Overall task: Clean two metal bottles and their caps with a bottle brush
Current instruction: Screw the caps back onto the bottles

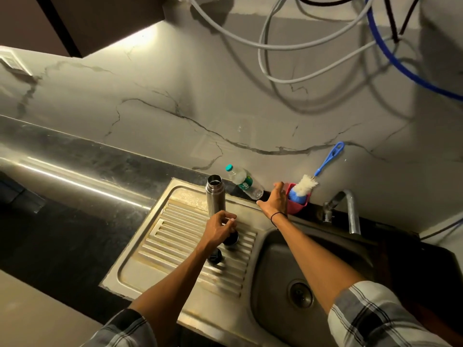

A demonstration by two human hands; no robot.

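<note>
An open steel bottle (215, 196) stands upright at the back of the ribbed draining board (175, 246). My left hand (220, 226) curls over a dark round cap (232, 238) on the board and pinches its top. A second dark cap (215, 256) lies just in front, partly hidden by my forearm. The bottle brush (304, 186), with white bristles and a blue handle, stands tilted in a pink holder (298, 207). My right hand (275, 200) is stretched out with spread fingers right beside the holder, holding nothing. I can see only one metal bottle.
A clear plastic bottle (244, 181) with a teal cap leans against the wall behind the board. The sink basin (288, 259) with its drain (300, 294) lies to the right, under a metal tap (350, 211). Hoses hang on the wall above.
</note>
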